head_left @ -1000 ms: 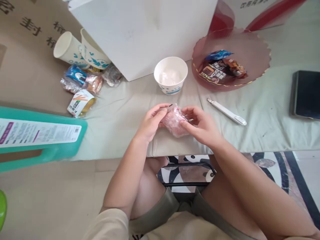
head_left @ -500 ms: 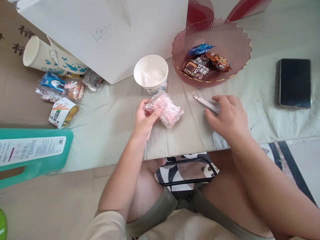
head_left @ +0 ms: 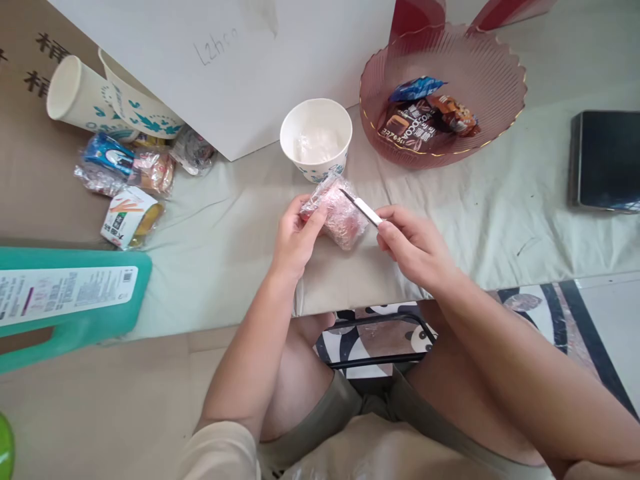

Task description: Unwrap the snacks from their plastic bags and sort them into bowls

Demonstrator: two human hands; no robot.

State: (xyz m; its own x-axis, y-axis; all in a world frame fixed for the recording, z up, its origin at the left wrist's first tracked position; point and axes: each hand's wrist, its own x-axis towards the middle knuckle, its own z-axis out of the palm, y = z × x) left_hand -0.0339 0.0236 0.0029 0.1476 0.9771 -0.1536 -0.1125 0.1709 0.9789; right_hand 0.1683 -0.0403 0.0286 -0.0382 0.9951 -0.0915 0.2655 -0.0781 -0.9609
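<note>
My left hand (head_left: 299, 233) is closed on the left end of a pinkish packet (head_left: 343, 217) wrapped in crinkled clear plastic, thumb on top. Between the thumb and fingers of my right hand (head_left: 413, 243) is a slim white-handled craft knife (head_left: 367, 211). Its thin dark blade points left and lies over the packet's upper surface; whether it touches the plastic I cannot tell. Just behind the packet stands a white paper cup (head_left: 316, 140) with a blue-green leaf pattern and crumpled clear plastic inside.
A pink ribbed bowl (head_left: 505, 100) holds several wrapped snacks. At the right lies a dark box-like object (head_left: 607, 160). On the left are two tipped paper cups (head_left: 67, 90), packaged snacks (head_left: 131, 217) and a teal container (head_left: 137, 287). A white box (head_left: 240, 87) stands behind.
My right hand has picked up the craft knife from the cloth and brought it left, over the packet. The view has shifted slightly; my left hand keeps its hold.
</note>
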